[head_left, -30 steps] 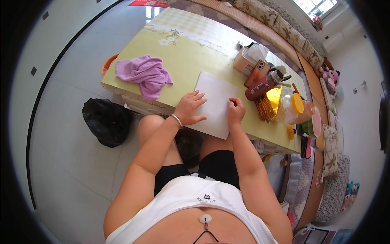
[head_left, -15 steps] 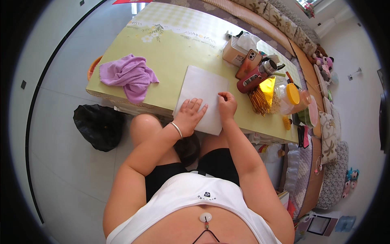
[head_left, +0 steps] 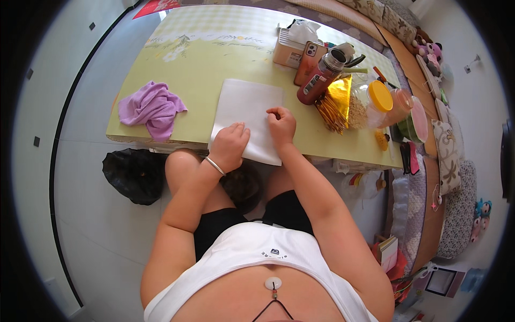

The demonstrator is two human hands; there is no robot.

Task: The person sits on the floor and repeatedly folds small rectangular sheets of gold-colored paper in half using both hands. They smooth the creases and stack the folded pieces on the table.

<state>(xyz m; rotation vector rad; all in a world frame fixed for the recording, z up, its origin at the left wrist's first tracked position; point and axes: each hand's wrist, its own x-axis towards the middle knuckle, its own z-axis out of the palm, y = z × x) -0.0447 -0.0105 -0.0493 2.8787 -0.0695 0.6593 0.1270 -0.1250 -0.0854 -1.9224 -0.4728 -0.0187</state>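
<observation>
Black plastic bag (head_left: 134, 176), far left: it rests on the pale tiled floor (head_left: 96, 214), beside the person's left knee. Lilac towel (head_left: 150, 109): crumpled, it lies near the left end of the counter (head_left: 209, 61), whose covering is yellow-green with a checked band and printed flowers. Left hand (head_left: 229, 144), with a silver bangle (head_left: 215, 166) at the wrist: released, palm down, the fingers close together and slightly bent, resting on the lower left part of the white paper (head_left: 249, 99). The paper lies flat on the counter directly before the person, its lower end at the front edge; whether it is one sheet or several cannot be told. Right hand (head_left: 281, 127): fingers curled inward over the paper's right edge; whether they pinch that edge cannot be told. Behind and to the right, a tissue box (head_left: 287, 51) stands next to a smartphone (head_left: 311, 59), tilted with its camera side outward. A dark red bottle (head_left: 316, 86), uncapped, leans in front of the phone. Next follow a gold foil packet (head_left: 341, 94), a clear jar with a yellow lid (head_left: 380, 96) and, rightmost on the counter, a green container with a pink lid (head_left: 418, 119).
</observation>
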